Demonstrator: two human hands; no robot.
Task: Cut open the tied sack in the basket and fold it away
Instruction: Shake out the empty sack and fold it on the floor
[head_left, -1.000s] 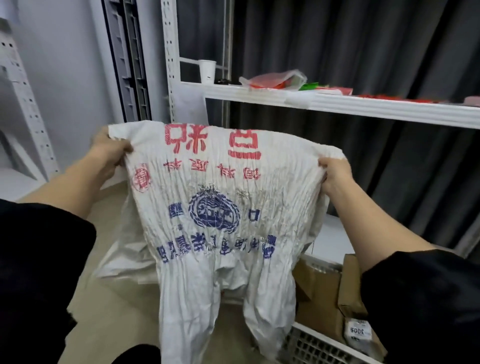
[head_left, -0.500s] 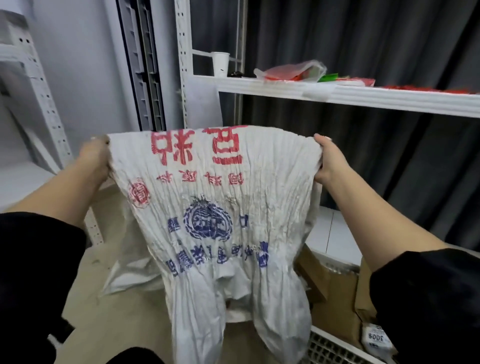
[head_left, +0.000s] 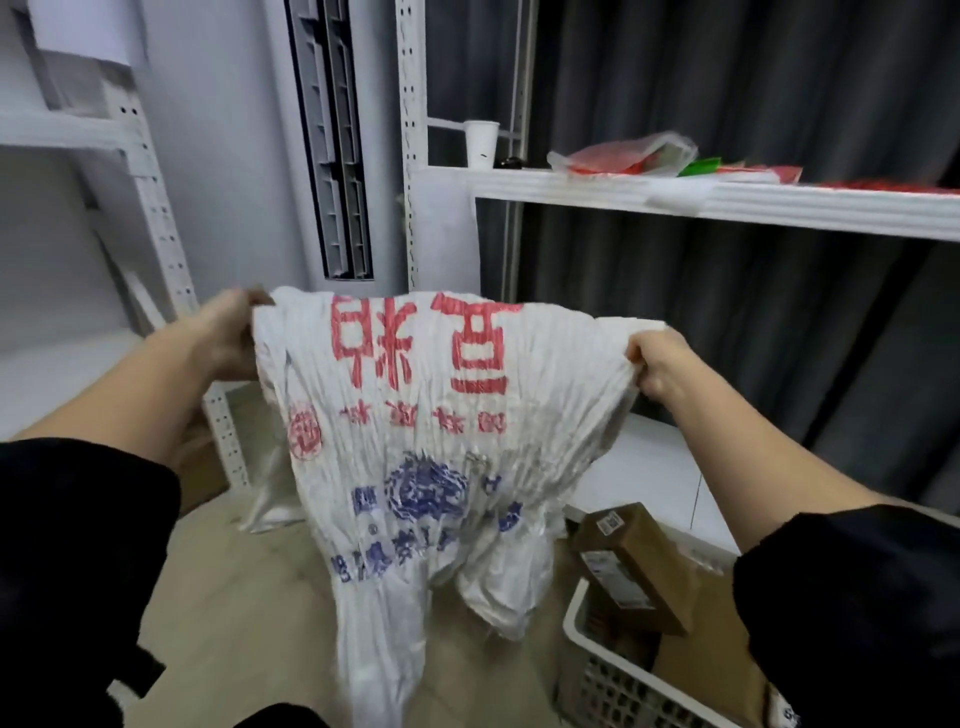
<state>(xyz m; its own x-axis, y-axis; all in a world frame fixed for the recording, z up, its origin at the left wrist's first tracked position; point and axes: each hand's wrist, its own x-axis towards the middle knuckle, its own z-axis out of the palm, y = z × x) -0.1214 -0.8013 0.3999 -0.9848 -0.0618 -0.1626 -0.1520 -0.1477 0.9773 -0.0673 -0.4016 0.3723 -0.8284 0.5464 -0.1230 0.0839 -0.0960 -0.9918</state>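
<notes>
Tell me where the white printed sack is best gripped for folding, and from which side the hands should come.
Probably at its two top corners, as now: the left hand grips one corner and the right hand the other, each coming in from its own outer side. The sack is limp and creased, hanging unevenly with its print upside down; holding the corners apart spreads the upper edge flat.

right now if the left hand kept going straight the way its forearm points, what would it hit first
Probably the white air conditioner standing behind the left hand, which grips the sack; depth is unclear, so the shelf post is possible.
</notes>
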